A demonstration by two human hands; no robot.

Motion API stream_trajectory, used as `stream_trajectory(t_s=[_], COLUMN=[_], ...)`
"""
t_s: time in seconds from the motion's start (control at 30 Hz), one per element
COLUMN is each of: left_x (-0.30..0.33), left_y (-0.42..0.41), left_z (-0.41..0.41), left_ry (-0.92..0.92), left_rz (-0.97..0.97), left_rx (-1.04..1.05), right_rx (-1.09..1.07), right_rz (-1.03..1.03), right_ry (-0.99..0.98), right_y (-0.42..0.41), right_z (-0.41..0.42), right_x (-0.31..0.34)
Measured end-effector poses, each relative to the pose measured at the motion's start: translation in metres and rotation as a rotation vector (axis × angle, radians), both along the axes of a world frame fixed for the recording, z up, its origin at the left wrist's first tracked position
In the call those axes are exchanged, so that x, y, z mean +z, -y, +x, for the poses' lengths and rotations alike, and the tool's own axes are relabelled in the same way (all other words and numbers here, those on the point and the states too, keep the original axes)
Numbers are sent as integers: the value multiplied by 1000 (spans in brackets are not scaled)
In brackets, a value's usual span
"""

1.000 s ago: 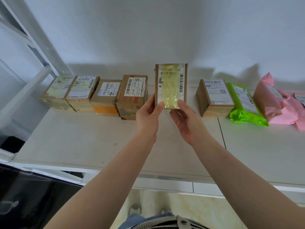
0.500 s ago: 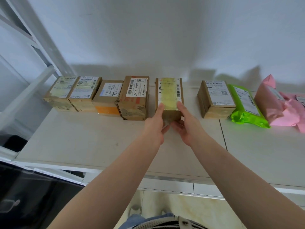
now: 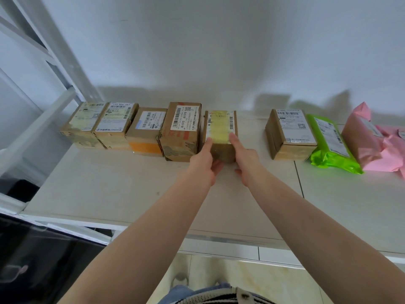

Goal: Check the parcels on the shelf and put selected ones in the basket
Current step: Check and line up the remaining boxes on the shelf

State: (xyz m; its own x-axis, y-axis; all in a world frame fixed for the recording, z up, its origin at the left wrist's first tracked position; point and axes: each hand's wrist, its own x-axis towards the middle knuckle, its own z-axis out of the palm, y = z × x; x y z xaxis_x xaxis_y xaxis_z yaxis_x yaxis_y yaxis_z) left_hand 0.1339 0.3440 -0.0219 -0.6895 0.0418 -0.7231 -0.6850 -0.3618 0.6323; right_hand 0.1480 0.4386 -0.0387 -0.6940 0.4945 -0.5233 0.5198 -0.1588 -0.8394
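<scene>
Two bare forearms reach out from us over the front edge of the white shelf, and at their ends both our hands clasp one parcel. Our left hand presses its fingers along the left side of the taped box, thumb tucked under the near face; our right hand holds the opposite side, fingers flat against the right edge. So the box is clamped between the two hands, lying flat on the shelf with its yellowed label upward. It sits just beside the tall box to its left, the two touching or nearly so. Farther left, three more boxes stand in a close row. To the right, across a gap, a brown box rests against a green bag, and a pink bag lies beyond that. Behind everything rises a white wall.
</scene>
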Motion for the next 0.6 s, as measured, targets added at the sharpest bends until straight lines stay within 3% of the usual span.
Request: stream_trajectory(t_s=[0.23, 0.6], left_x=[-4, -6], left_y=[-2, -13], left_z=[2, 23], left_ry=[25, 66], left_rz=[33, 49], left_rx=[-10, -323], right_rx=[25, -315], right_rz=[47, -178], right_ry=[-9, -63], right_y=[1, -21], right_z=[-1, 28], right_x=[-7, -5])
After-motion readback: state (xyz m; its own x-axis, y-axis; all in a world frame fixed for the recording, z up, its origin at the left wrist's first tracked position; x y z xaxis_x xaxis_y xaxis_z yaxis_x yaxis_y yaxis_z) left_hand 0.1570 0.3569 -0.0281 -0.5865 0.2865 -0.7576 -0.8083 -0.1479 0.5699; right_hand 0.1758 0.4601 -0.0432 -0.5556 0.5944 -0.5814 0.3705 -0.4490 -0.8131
